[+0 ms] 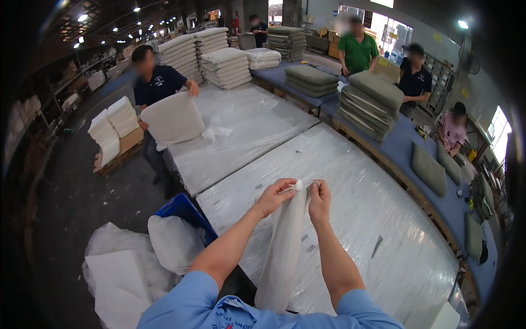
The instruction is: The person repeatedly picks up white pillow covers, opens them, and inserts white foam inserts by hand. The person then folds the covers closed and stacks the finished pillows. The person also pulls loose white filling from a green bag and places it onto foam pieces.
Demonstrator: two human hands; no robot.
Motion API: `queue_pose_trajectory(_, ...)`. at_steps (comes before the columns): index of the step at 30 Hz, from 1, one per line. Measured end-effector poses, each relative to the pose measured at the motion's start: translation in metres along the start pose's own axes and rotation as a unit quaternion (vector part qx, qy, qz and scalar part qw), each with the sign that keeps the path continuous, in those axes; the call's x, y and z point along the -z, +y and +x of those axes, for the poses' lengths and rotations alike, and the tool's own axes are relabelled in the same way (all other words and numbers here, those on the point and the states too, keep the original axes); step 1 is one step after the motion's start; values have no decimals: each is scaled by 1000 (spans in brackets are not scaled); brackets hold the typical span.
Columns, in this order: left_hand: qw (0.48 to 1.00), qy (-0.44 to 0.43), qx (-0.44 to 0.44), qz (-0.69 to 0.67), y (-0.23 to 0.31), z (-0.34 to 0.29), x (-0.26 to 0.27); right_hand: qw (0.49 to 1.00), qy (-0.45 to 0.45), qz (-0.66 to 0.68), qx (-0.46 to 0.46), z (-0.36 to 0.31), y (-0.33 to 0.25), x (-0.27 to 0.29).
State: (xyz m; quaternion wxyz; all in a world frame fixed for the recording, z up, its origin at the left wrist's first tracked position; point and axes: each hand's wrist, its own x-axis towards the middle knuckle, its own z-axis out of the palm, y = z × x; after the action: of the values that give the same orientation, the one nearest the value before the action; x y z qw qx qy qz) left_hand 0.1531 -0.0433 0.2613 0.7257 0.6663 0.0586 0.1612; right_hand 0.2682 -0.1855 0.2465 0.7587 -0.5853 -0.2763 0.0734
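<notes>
A long, thin whitish sheet (282, 247) hangs in folds from my two raised hands down toward my body; whether it is plastic or cloth I cannot tell. Its top end is bunched into a small white tuft (299, 185). The fingertips of my left hand (275, 197) pinch the sheet just left of this tuft. On the other side, my right hand (319, 198) is closed, thumb against fingers, on the sheet's edge close to the tuft. Below both forearms lies a broad table surface wrapped in clear plastic film (372, 219).
At left, a person in dark clothes holds a pale cushion (174, 118) over a second wrapped table (257, 109). A blue bin (183, 208) and white cushion (174, 244) are beside my left arm. Grey-green cushions (370, 101) are stacked on the blue table (405, 148), with several workers beyond.
</notes>
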Motion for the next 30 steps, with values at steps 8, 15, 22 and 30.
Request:
queue_pose_trajectory(8,995,79,55,2,-2,3,-30,988,28,-154,1,24,-11,-16)
queue_pose_trajectory(15,988,148,33,31,-9,2,-33,978,-31,-203,-20,41,-13,-33)
queue_pose_trajectory(22,982,166,33,81,-6,8,-37,955,-42,-293,-9,55,-6,-27)
queue_pose_trajectory(30,993,80,62,52,0,4,-24,991,-22,-122,-58,50,-6,-29)
